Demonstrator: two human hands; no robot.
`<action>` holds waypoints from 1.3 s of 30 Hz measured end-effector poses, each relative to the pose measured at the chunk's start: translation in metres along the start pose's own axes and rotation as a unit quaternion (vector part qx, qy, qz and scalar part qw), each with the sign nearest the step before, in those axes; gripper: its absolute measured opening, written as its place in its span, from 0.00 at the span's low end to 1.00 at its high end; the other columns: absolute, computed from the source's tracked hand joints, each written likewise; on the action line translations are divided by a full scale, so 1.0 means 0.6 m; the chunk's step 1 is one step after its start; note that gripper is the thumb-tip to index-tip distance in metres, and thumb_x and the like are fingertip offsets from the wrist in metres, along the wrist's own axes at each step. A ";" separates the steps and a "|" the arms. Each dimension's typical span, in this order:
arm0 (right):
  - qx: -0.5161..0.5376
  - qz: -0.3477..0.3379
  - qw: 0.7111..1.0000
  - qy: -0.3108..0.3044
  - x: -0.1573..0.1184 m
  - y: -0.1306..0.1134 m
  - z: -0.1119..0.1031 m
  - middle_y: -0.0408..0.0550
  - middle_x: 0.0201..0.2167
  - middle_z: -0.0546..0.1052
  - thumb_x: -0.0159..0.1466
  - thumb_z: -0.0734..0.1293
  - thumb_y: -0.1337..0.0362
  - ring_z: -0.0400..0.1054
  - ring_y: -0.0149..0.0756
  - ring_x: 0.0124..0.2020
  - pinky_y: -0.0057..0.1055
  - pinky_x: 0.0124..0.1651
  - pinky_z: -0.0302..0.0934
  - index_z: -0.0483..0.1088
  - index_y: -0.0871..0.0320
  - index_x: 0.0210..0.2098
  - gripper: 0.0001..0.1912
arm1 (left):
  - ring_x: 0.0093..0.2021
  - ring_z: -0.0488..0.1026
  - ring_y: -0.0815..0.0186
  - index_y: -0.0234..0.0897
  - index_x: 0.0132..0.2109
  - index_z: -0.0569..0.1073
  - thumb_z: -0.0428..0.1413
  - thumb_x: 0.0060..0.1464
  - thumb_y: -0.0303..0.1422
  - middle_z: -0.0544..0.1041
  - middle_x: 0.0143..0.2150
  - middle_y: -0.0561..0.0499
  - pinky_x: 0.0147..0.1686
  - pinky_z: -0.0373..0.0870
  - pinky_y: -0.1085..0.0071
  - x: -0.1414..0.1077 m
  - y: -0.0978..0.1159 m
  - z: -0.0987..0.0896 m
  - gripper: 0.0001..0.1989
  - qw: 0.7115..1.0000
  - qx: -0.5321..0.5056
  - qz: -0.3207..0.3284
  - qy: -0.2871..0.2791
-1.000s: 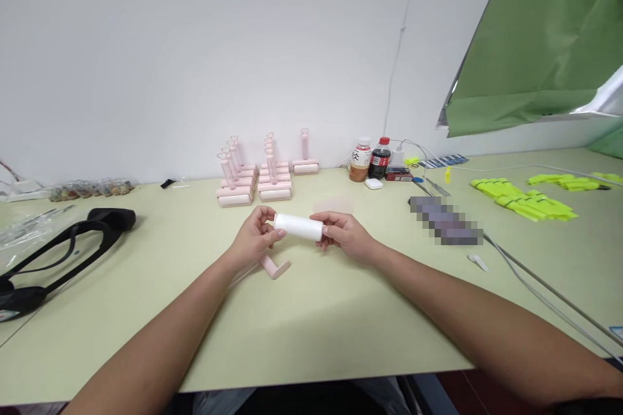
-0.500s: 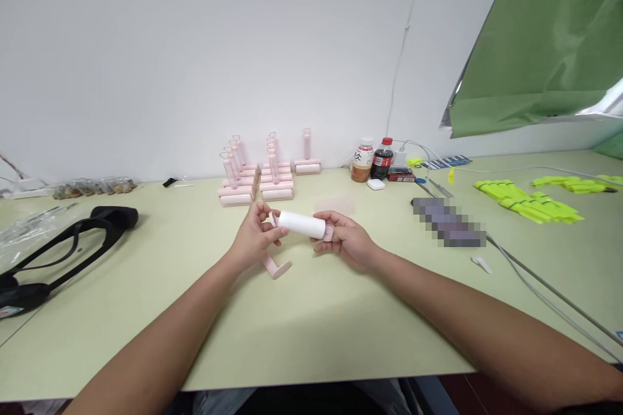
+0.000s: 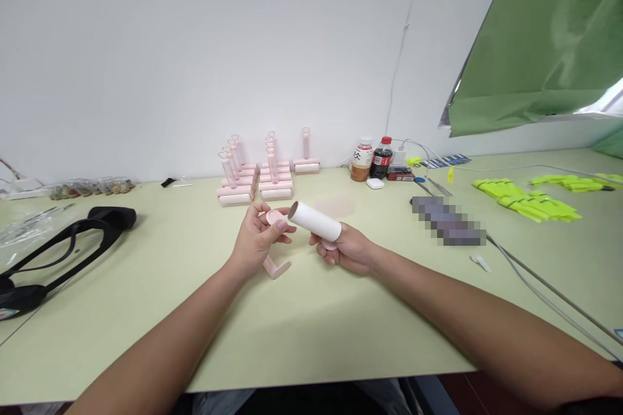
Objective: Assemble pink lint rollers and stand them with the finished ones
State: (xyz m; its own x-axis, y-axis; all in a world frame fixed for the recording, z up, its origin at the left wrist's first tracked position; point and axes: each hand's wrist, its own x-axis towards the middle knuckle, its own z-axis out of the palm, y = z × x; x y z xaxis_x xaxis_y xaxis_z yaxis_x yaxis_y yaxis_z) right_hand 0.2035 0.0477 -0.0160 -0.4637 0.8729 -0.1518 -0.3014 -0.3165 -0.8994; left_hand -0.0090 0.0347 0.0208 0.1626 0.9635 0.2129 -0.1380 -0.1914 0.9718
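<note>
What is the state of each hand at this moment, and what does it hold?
Left hand: closed, holding a round pink cap.
Right hand: closed, holding the white roll; a pale piece shows at its fingers.

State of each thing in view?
White roll: tilted, left end uncovered.
Pink disc: off the roll.
Left hand: holding pink disc.
Right hand: gripping white roll.
Pink bracket: lying down, partly hidden.
Pink rollers: handles upright.
Cola bottle: upright, capped.
White-lidded bottle: upright, closed.

Apparently a light-assembly workroom: matching pink rollers [image 3: 276, 193] in rows, neon-yellow bundles [image 3: 535, 205], one long table [image 3: 311, 331].
</note>
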 end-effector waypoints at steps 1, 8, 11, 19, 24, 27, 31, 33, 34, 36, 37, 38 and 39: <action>0.012 -0.002 1.000 -0.019 -0.003 -0.002 0.001 0.50 0.35 0.79 0.50 0.68 0.75 0.65 0.26 0.19 0.22 0.16 0.59 0.72 0.60 0.40 0.17 | 0.38 0.79 0.62 0.41 0.44 0.56 0.64 0.48 0.43 0.76 0.50 0.46 0.36 0.76 0.65 -0.001 -0.001 0.000 0.26 1.000 0.004 0.010 0.004; 0.003 0.014 0.991 -0.135 -0.028 -0.009 0.026 0.48 0.31 0.78 0.50 0.68 0.73 0.69 0.29 0.21 0.23 0.17 0.62 0.72 0.60 0.43 0.19 | 0.45 0.75 0.55 0.38 0.44 0.71 0.62 0.50 0.44 0.79 0.39 0.48 0.48 0.70 0.57 -0.027 -0.005 0.020 0.18 0.972 0.198 0.060 -0.115; -0.027 0.011 0.992 -0.126 -0.032 -0.005 0.037 0.45 0.23 0.74 0.52 0.68 0.69 0.68 0.29 0.20 0.23 0.18 0.61 0.73 0.63 0.38 0.13 | 0.42 0.76 0.54 0.37 0.41 0.75 0.60 0.53 0.44 0.79 0.31 0.48 0.49 0.69 0.55 -0.037 -0.003 0.035 0.15 0.960 0.197 0.031 -0.196; -0.155 -0.015 0.985 -0.076 -0.017 -0.010 0.022 0.42 0.15 0.73 0.54 0.69 0.54 0.64 0.29 0.14 0.25 0.17 0.59 0.72 0.62 0.34 0.17 | 0.46 0.75 0.53 0.33 0.48 0.74 0.60 0.50 0.47 0.79 0.41 0.43 0.46 0.71 0.59 -0.031 -0.006 0.027 0.24 0.994 0.063 0.031 -0.078; -0.265 -0.229 0.906 0.239 0.012 -0.054 -0.054 0.43 0.20 0.74 0.57 0.67 0.54 0.68 0.32 0.21 0.31 0.29 0.65 0.74 0.63 0.45 0.22 | 0.41 0.74 0.56 0.34 0.41 0.71 0.62 0.45 0.46 0.77 0.35 0.47 0.40 0.71 0.63 -0.022 -0.007 0.014 0.22 0.997 0.065 0.046 0.018; -0.302 -0.290 0.827 0.376 0.028 -0.075 -0.108 0.51 0.35 0.78 0.59 0.64 0.56 0.73 0.37 0.31 0.32 0.32 0.63 0.74 0.61 0.46 0.20 | 0.39 0.74 0.58 0.36 0.41 0.69 0.62 0.45 0.43 0.76 0.37 0.47 0.36 0.72 0.64 -0.023 -0.005 0.014 0.20 0.996 0.089 0.017 0.028; -0.276 -0.261 0.830 0.409 0.044 -0.075 -0.148 0.54 0.41 0.76 0.59 0.63 0.57 0.73 0.36 0.29 0.30 0.28 0.62 0.74 0.62 0.45 0.20 | 0.39 0.74 0.59 0.37 0.41 0.69 0.61 0.47 0.41 0.76 0.38 0.48 0.34 0.72 0.66 -0.028 0.003 0.020 0.17 0.993 0.118 -0.002 -0.002; -0.259 -0.248 0.841 0.405 0.050 -0.068 -0.150 0.53 0.39 0.76 0.58 0.64 0.58 0.73 0.34 0.27 0.29 0.27 0.63 0.74 0.62 0.44 0.19 | 0.38 0.74 0.59 0.37 0.41 0.69 0.61 0.48 0.41 0.76 0.37 0.48 0.34 0.72 0.66 -0.029 0.007 0.021 0.16 0.991 0.136 -0.009 -0.015; -0.251 -0.244 0.847 0.401 0.053 -0.064 -0.149 0.52 0.39 0.76 0.58 0.65 0.58 0.72 0.33 0.27 0.29 0.28 0.64 0.74 0.62 0.44 0.18 | 0.38 0.74 0.59 0.37 0.41 0.69 0.60 0.48 0.41 0.77 0.37 0.48 0.34 0.72 0.65 -0.030 0.009 0.021 0.16 0.989 0.145 -0.013 -0.019; -0.235 -0.240 0.858 0.389 0.056 -0.058 -0.141 0.50 0.38 0.76 0.58 0.65 0.58 0.72 0.30 0.25 0.29 0.30 0.67 0.74 0.61 0.43 0.17 | 0.38 0.75 0.59 0.37 0.42 0.69 0.60 0.48 0.41 0.77 0.37 0.48 0.35 0.72 0.65 -0.029 0.011 0.020 0.17 0.987 0.160 -0.017 -0.024; -0.228 -0.238 0.863 0.383 0.056 -0.056 -0.137 0.49 0.37 0.76 0.58 0.66 0.59 0.71 0.29 0.24 0.30 0.31 0.68 0.73 0.60 0.42 0.16 | 0.38 0.75 0.59 0.37 0.42 0.70 0.61 0.48 0.41 0.77 0.37 0.48 0.36 0.72 0.65 -0.029 0.012 0.020 0.17 0.986 0.167 -0.018 -0.024; -0.223 -0.236 0.868 0.376 0.056 -0.055 -0.133 0.48 0.35 0.76 0.58 0.66 0.59 0.71 0.28 0.24 0.30 0.31 0.69 0.73 0.60 0.42 0.15 | 0.38 0.75 0.59 0.36 0.42 0.70 0.61 0.48 0.41 0.78 0.37 0.48 0.36 0.72 0.65 -0.029 0.012 0.019 0.17 0.985 0.171 -0.017 -0.024; -0.220 -0.234 0.872 0.370 0.055 -0.055 -0.129 0.47 0.34 0.75 0.58 0.65 0.59 0.71 0.28 0.23 0.30 0.32 0.70 0.73 0.59 0.41 0.14 | 0.38 0.75 0.59 0.36 0.42 0.70 0.61 0.48 0.42 0.78 0.37 0.48 0.36 0.72 0.65 -0.028 0.012 0.018 0.17 0.984 0.174 -0.018 -0.023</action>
State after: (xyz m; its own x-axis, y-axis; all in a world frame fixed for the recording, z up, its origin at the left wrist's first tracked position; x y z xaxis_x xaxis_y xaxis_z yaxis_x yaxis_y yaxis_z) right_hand 0.2627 0.1160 -0.0233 0.3378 0.9204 0.1970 0.1113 0.1688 -0.9793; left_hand -0.0020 0.0148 0.0252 0.2064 0.9629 0.1736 0.2111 -0.2171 0.9530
